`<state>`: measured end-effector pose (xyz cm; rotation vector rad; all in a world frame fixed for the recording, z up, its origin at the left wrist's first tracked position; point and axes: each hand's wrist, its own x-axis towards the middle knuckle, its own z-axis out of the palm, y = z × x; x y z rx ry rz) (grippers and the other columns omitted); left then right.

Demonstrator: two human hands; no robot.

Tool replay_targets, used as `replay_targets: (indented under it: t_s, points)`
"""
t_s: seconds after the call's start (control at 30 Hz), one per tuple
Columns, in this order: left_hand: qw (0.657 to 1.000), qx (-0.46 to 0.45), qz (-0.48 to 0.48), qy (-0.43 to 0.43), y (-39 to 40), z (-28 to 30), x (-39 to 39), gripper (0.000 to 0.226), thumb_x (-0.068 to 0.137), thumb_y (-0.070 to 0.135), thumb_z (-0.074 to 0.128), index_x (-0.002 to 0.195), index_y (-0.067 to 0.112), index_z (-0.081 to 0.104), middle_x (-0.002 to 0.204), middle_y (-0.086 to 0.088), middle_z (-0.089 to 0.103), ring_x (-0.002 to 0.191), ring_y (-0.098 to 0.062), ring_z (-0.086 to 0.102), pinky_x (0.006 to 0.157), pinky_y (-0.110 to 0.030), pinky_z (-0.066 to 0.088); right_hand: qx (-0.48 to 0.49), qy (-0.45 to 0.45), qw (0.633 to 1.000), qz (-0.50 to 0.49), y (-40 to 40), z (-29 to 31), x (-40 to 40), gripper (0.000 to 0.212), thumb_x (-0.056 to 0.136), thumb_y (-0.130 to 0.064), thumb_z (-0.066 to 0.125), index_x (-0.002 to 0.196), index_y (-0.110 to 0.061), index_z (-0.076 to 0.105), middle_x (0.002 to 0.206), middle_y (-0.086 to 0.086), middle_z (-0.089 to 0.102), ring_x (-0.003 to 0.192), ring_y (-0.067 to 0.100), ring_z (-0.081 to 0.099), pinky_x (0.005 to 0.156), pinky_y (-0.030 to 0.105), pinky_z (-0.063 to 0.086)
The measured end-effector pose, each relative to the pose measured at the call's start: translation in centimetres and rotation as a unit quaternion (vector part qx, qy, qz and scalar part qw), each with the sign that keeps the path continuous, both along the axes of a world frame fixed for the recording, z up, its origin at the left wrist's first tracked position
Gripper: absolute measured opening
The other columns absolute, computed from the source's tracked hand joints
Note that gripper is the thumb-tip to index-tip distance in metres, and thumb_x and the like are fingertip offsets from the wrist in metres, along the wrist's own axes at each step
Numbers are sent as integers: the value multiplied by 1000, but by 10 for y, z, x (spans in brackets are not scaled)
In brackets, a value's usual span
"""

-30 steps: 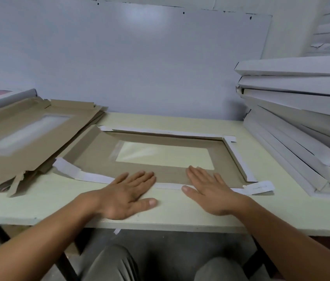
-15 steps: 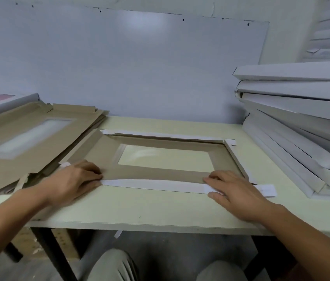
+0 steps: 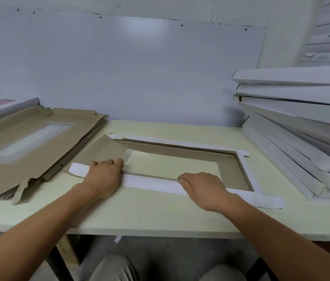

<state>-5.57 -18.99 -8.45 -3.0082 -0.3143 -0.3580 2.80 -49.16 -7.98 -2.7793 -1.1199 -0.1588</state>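
Frame: a flat brown cardboard frame with a rectangular window (image 3: 103,153) lies in the middle of the pale green counter (image 3: 160,216).
Strip: a long white paper strip (image 3: 152,184) runs along the frame's near bar. Both ends reach past the corners and lie loose on the counter.
Left grip: the left grip (image 3: 104,175) has its fingers curled over strip and bar at the near left corner, holding both. The thumb is hidden.
Right grip: the right grip (image 3: 202,186) has its fingers curled down on the strip right of middle, with the fingertips at the bar's inner edge.
Risk, skew: uneven pressure from the two grips would probably set the strip crooked on the bar.
Risk, crease: the span between the grips is unpressed, so a bubble or wrinkle could form there.
Risk, tear: a pull on the thin paper at a corner might rip it or bend the cardboard.
Risk, loose ends: the overhanging ends may stick to the counter or fold on themselves.
Risk, neighbours: a sideways shove could push the frame into the pile of brown cardboard frames (image 3: 28,138) on the left or the leaning stack of flat white boxes (image 3: 302,126) on the right.
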Motion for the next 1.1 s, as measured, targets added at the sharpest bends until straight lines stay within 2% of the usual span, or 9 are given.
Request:
replay_targets:
  t_s: [0.13, 0.23, 0.37, 0.53, 0.73, 0.8, 0.87, 0.97, 1.1]
  points:
    - [994, -34, -100, 28, -52, -7, 12, 33, 98, 27, 35, 129, 21, 47, 127, -3, 45, 122, -30, 42, 99, -39, 35, 8, 5, 1000, -24, 27, -7, -1, 45, 106, -31, 26, 149, -32, 39, 131, 3, 55, 117, 26, 46, 96, 39, 39]
    - [969, -109, -164, 150, -89, -9, 18, 59, 103, 49, 14, 157, 28, 6, 164, 7, 4, 151, -15, -1, 122, -44, 2, -21, 55, 998, -20, 41, -13, -2, 53, 106, -43, 18, 158, -37, 10, 160, -1, 22, 146, 25, 15, 116, 49, 16]
    - [963, -102, -151, 199, -74, -9, 16, 64, 96, 65, 4, 153, 40, -12, 160, 19, -18, 147, -3, -19, 121, -41, -10, -65, 133, 988, -44, 22, -12, 13, 59, 104, -55, 11, 156, -42, -12, 166, -10, -15, 151, 19, -23, 118, 58, -14]
    - [974, -79, -13, 210, 15, 2, -2, 62, 100, 56, 6, 155, 32, -12, 162, 11, -16, 149, -10, -15, 122, -43, -3, -81, 137, 986, -58, -17, -10, 26, 60, 102, -60, 7, 155, -43, -15, 165, -13, -20, 149, 17, -29, 118, 56, -17]
    - [975, -83, 16, 204, 26, -1, -2, 60, 97, 62, 5, 151, 45, -13, 162, 12, -17, 149, -16, -19, 119, -48, -10, -81, 62, 989, -109, -79, -6, 35, 58, 103, -55, 9, 158, -40, -6, 167, -7, -6, 153, 19, -14, 121, 49, -8]
    - [978, -72, 35, 191, 28, 0, -3, 60, 95, 66, 3, 150, 48, -14, 163, 11, -18, 149, -17, -20, 116, -52, -13, -86, -55, 993, -53, -93, 4, 31, 56, 102, -55, 13, 153, -35, 25, 153, -5, 30, 144, 19, 21, 115, 38, 16]
    - [987, -37, 56, 146, 29, -1, -8, 61, 95, 64, 3, 150, 47, -16, 163, 6, -17, 150, -21, -19, 114, -57, -13, -110, -83, 990, -17, -105, 16, 29, 49, 97, -65, 17, 122, -37, 48, 117, -13, 49, 111, 11, 46, 89, 28, 32]
    - [994, 38, 67, 72, 13, 1, -20, 61, 100, 48, 12, 151, 40, -19, 164, -1, -14, 151, -28, -12, 116, -61, -1, -142, -16, 990, -23, -122, 31, 23, 47, 88, -76, 25, 86, -32, 42, 83, -12, 50, 73, 11, 50, 63, 30, 37]
    - [1000, -25, -10, 14, -41, 15, -37, 73, 97, 44, 26, 151, 34, -21, 164, -2, -15, 151, -25, -8, 118, -55, 7, -108, 91, 990, 28, -98, 43, 8, 45, 100, -56, 44, 70, -22, 38, 68, -6, 41, 59, 9, 37, 60, 26, 32]
